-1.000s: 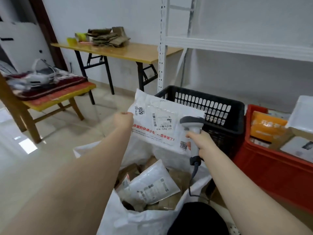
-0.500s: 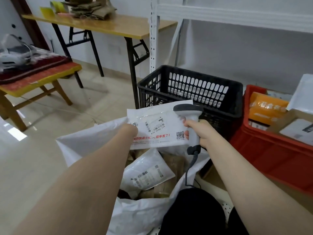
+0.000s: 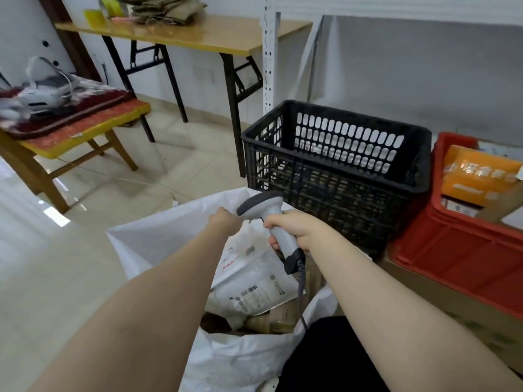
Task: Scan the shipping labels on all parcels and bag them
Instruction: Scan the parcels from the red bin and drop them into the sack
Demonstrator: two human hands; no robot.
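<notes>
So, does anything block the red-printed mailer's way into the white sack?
Nothing visible does. The mailer is already inside the open sack, below the left hand; the right hand holds the scanner beside it.

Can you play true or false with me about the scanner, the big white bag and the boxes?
1. The right hand grips the grey scanner. True.
2. A white parcel with a label lies in the white bag. True.
3. The orange box lies in the white bag. False: the orange box sits in the red crate.
4. The scanner has no cord. False: a dark cord hangs from its handle.
</notes>
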